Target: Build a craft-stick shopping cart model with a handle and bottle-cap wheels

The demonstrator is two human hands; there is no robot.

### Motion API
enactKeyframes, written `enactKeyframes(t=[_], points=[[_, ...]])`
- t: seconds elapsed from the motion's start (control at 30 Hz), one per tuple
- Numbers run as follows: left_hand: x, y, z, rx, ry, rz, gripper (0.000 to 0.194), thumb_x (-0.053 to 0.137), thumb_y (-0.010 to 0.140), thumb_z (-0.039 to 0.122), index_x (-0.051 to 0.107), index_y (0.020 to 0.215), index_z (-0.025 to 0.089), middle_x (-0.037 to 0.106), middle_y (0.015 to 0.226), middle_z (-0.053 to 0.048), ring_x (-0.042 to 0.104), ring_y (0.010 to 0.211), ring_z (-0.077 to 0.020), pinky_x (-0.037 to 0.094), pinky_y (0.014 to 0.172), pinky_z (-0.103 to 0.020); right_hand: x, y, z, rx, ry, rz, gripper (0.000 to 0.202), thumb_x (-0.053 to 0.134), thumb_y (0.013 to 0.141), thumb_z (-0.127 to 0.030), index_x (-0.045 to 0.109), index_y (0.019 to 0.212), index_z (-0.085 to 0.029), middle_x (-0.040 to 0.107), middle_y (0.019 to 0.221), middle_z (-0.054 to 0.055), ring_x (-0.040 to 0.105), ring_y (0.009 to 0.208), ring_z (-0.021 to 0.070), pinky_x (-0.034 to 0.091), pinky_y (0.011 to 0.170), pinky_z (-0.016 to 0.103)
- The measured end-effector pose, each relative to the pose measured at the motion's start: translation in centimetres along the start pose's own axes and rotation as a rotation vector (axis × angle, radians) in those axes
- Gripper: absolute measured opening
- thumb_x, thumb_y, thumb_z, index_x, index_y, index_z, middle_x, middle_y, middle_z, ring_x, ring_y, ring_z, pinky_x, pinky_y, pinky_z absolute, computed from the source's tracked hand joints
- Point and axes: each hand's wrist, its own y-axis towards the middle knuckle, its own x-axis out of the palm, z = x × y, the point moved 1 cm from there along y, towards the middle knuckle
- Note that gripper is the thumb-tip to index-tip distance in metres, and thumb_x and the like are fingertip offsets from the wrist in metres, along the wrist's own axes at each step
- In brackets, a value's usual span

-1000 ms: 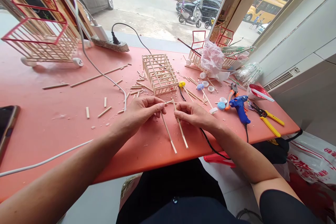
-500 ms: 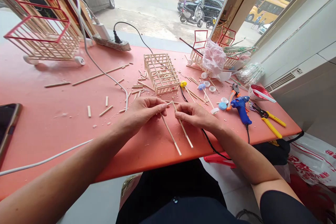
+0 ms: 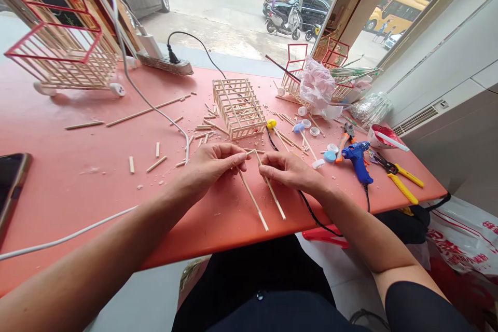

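Observation:
My left hand (image 3: 220,165) is closed on a thin wooden stick (image 3: 252,198) that slants down to the right near the table's front edge. A short stick piece (image 3: 250,152) shows at its fingertips. Closed on a second stick (image 3: 275,196), my right hand (image 3: 286,168) is just to the right. The upper end of that stick meets the short piece between my hands; whether they are joined I cannot tell. Behind my hands stands a small slatted wooden frame (image 3: 239,109) with loose stick pieces around it.
A blue glue gun (image 3: 358,158), yellow-handled pliers (image 3: 402,189) and orange-handled cutters (image 3: 344,142) lie right. A red-rimmed wooden cart (image 3: 73,62) stands back left. A phone (image 3: 11,192) is at the left edge. A white cable (image 3: 155,109) crosses the pink table (image 3: 97,192).

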Motion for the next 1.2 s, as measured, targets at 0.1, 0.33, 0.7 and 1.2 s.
enactKeyframes(t=[0.1, 0.33, 0.7, 1.2], points=[[-0.06, -0.02, -0.03, 0.009, 0.003, -0.010, 0.029, 0.085, 0.072, 0.043, 0.076, 0.072, 0.015, 0.071, 0.067, -0.004, 0.054, 0.056, -0.0102, 0.042, 0.057, -0.024, -0.02, -0.08, -0.06, 0.001, 0.002, -0.001, 0.031, 0.062, 0.097, -0.044, 0.055, 0.082, -0.018, 0.055, 0.074, -0.003, 0.050, 0.070, 0.0111, 0.038, 0.066, 0.026], [0.02, -0.03, 0.06, -0.001, 0.008, -0.009, 0.029, 0.085, 0.071, 0.044, 0.076, 0.072, 0.016, 0.071, 0.067, -0.004, 0.054, 0.056, -0.0112, 0.043, 0.057, -0.025, -0.07, -0.02, 0.14, -0.017, -0.032, -0.009, 0.031, 0.062, 0.098, -0.043, 0.055, 0.082, -0.018, 0.057, 0.074, -0.002, 0.050, 0.072, 0.0117, 0.038, 0.067, 0.026], [0.10, 0.03, 0.12, -0.016, 0.014, 0.004, 0.033, 0.087, 0.067, 0.047, 0.076, 0.071, 0.016, 0.071, 0.065, -0.005, 0.054, 0.055, -0.0114, 0.043, 0.056, -0.025, -0.06, 0.12, 0.43, -0.052, -0.023, -0.017, 0.026, 0.061, 0.097, -0.038, 0.054, 0.082, -0.019, 0.055, 0.074, -0.003, 0.049, 0.071, 0.0116, 0.036, 0.067, 0.026], [0.19, -0.21, 0.34, -0.014, 0.035, 0.029, 0.029, 0.087, 0.067, 0.042, 0.077, 0.073, 0.016, 0.070, 0.063, -0.005, 0.054, 0.054, -0.0120, 0.043, 0.055, -0.026, -0.24, 0.15, 0.30, -0.045, -0.086, -0.032, 0.030, 0.059, 0.098, -0.042, 0.052, 0.080, -0.019, 0.053, 0.073, -0.003, 0.045, 0.070, 0.0115, 0.034, 0.066, 0.026]])
